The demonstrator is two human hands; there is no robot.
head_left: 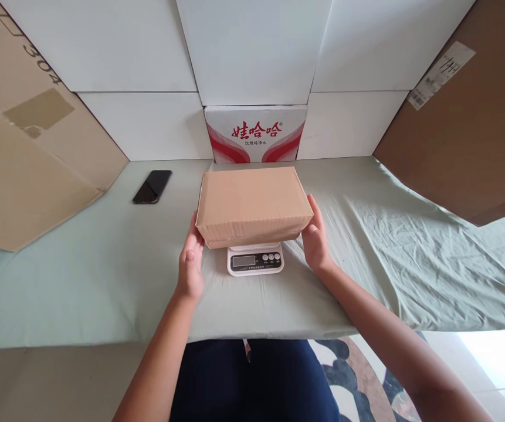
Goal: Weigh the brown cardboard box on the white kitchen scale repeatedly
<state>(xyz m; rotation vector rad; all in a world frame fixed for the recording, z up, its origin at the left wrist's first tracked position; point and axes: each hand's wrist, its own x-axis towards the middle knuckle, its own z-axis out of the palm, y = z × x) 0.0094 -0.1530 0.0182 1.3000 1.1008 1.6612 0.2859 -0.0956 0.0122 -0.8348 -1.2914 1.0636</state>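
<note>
Lying far left on the green sheet of the bench [80, 281] is a dark phone [152, 186], well apart from the work. The left hand [190, 258] presses flat against the left end of a plain cardboard box [252, 202], fingers spread open along its side rather than curled under. The box sits across a small white kitchen scale [256, 259], overhanging the platform so only the display shows. The right hand [316, 240] mirrors it on the right end, palm against the wall. The box looks stiff, sealed and fairly light; its smooth sides could slip, so the lower end edges seem the surest hold. Behind stands a red-printed white carton [256, 133].
</note>
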